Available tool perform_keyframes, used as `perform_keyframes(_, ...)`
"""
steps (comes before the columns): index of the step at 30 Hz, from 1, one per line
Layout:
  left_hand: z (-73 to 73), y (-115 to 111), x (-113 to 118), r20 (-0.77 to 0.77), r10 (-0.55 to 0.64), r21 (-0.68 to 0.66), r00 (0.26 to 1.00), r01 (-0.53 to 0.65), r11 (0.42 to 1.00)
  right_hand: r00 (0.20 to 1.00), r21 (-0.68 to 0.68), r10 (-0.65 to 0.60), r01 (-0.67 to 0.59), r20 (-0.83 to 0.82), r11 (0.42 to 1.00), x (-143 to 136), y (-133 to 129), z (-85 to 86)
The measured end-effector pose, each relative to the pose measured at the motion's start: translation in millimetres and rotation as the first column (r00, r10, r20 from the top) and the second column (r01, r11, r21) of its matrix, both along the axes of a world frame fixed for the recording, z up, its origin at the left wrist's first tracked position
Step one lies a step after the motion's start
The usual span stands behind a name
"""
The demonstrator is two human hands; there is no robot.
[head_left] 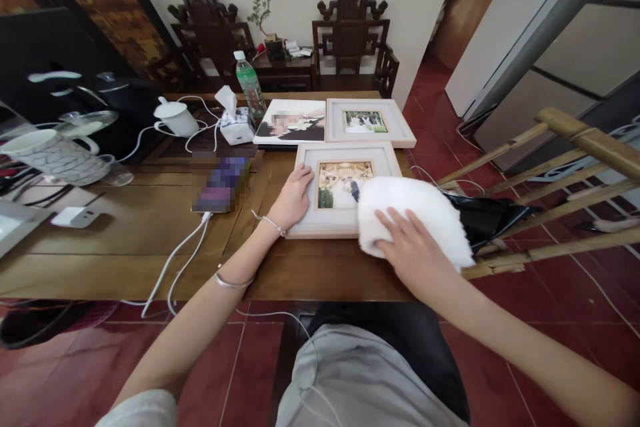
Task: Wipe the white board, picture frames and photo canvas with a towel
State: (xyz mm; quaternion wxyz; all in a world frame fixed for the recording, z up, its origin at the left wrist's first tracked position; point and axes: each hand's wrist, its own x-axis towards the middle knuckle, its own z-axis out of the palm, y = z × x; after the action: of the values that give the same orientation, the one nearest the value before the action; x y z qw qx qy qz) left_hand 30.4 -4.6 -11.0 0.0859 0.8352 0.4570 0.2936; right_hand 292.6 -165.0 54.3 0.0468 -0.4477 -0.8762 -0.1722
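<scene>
A framed photo (345, 185) with a pale wooden edge lies flat near the front of the wooden table (320, 270). On its left border rests my left hand (293, 198), closed round the edge. My right hand (411, 245) lies with spread fingers on a white fluffy cloth (420, 203), pressing it over the lower right corner of the frame. The cloth hangs past the table's right edge. Behind this frame are a second framed photo (367, 121) and a photo panel (291, 121), side by side.
On the left are a phone (223, 185) with a white cable, a charger (75, 216), a patterned mug (55, 157), a lidded cup (177, 118), a tissue box (237, 125) and a green bottle (250, 87). A bamboo rack (575, 190) stands right of the table.
</scene>
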Motion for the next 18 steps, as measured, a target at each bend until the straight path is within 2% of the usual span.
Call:
perform_keyframes(3, -0.2, 0.3, 0.6, -0.011, -0.006, -0.009, 1.000, 0.006, 1.000, 0.999, -0.042, -0.048, 0.048, 0.007, 0.998, 32.9, -3.4, 3.3)
perform_keyframes(5, -0.8, 0.7, 0.3, -0.005, -0.013, -0.013, 1.000, 0.013, 1.000, 0.998, -0.086, -0.054, 0.056, 0.020, 0.995, 41.3, 5.2, 6.8)
perform_keyframes(7, -1.9, 1.5, -0.4, 0.003, -0.017, -0.014, 1.000, 0.017, 1.000, 0.996, -0.132, -0.076, 0.080, 0.037, 0.988, 40.7, 24.0, 10.2)
perform_keyframes(10, -3.9, 3.0, -1.7, 0.009, -0.018, -0.005, 1.000, 0.018, 1.000, 0.989, -0.187, -0.137, 0.146, 0.062, 0.971, 33.9, 66.7, 14.8)
perform_keyframes(14, -5.0, 4.2, -2.7, 0.015, -0.014, 0.017, 1.000, 0.013, 1.000, 0.979, -0.177, -0.192, 0.202, 0.071, 0.963, 29.0, 121.1, 18.4)
perform_keyframes(16, -5.3, 4.7, -2.7, 0.030, -0.014, 0.017, 0.999, 0.013, 1.000, 0.975, -0.169, -0.206, 0.218, 0.084, 0.961, 28.0, 131.8, 18.9)
perform_keyframes(18, -5.8, 5.1, -2.5, 0.048, -0.015, 0.014, 0.999, 0.014, 1.000, 0.974, -0.179, -0.195, 0.213, 0.112, 0.961, 26.6, 125.9, 18.7)
